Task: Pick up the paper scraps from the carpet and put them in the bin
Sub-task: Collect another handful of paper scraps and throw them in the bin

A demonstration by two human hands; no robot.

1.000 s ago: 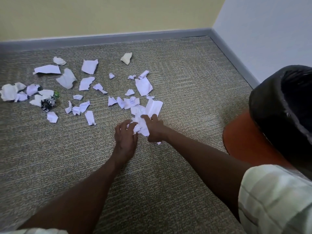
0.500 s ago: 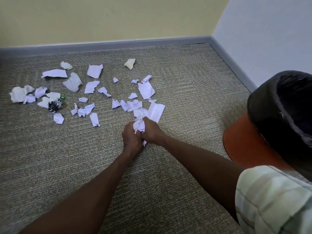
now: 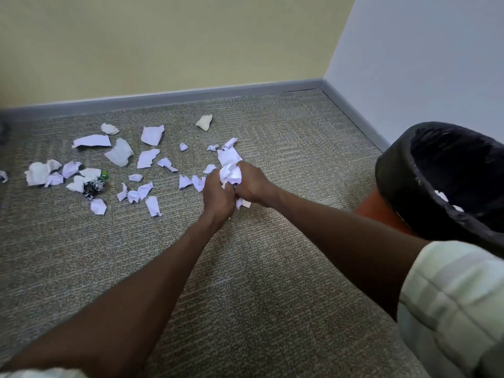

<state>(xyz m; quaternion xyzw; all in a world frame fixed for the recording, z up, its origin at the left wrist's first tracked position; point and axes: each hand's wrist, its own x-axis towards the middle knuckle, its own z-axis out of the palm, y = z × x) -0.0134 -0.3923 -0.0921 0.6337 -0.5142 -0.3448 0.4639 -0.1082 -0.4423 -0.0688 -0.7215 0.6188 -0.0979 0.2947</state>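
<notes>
- Lying on the carpet [image 3: 81,255] at far left: a cluster of about eight white scraps [image 3: 36,173], packed close, with one more scrap cut by the left edge.
- One dark crumpled wrapper [image 3: 93,186] sits among them, a green bit [image 3: 104,174] touching its upper right; any print on the wrapper is too blurred to read.
- Above and right of that cluster: about six larger scraps, among them a long flat one [image 3: 92,140] and a squarish one [image 3: 152,135].
- Below those: about five small scraps in a loose row, the nearest a narrow strip [image 3: 153,205].
- One beige scrap [image 3: 205,122] lies alone, nearest the far wall.
- Near the hands: about six small scraps, some partly hidden behind the left hand.
- Left hand [image 3: 218,197]: grip closed, fingers curled round the lower part of one white wad [image 3: 230,173] of gathered paper.
- Right hand [image 3: 252,184]: grip closed on the same wad from the right; the two hands touch. A bit of paper pokes out beneath them.
- I cannot tell whether the hands are clear of the carpet.
- One bin [image 3: 381,211], orange, stands at right, well apart from the scattered scraps; one black liner [image 3: 395,159] is folded over its rim. A little white shows inside.
- One pale striped sleeve [image 3: 450,296] fills the lower right corner.
- No writing can be read anywhere.
</notes>
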